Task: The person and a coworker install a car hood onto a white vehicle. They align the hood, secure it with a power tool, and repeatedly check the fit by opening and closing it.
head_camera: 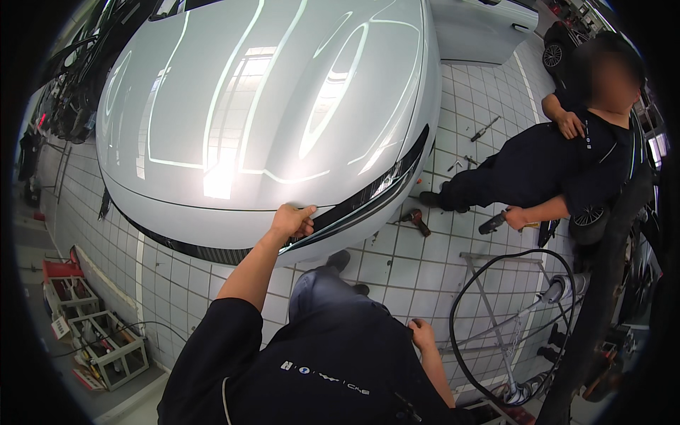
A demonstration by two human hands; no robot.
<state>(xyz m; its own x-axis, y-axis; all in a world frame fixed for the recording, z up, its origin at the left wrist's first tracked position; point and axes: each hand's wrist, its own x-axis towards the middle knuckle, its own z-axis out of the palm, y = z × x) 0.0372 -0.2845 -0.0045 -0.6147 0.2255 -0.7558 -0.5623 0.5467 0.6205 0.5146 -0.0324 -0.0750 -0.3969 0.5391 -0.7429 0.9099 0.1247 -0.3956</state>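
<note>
My left hand (293,220) rests on the front of a silver-white car, at the seam between the hood (287,133) and the bumper (186,223). Its thumb points along the seam and its fingers curl beside the inner end of the dark, narrow headlight (372,186); nothing is seen held in it. Low beside my torso is my right hand (423,333), near the hem of my dark shirt, with its fingers bent; whether it holds anything cannot be told. The hood lies down, its seam narrow.
A co-worker (558,154) stands at the right with a dark power tool (493,223) in one hand. On the tiled floor lie a red cordless drill (418,220) and hand tools (484,129). A metal stand (496,319) with a black hose and tool carts (109,348) flank me.
</note>
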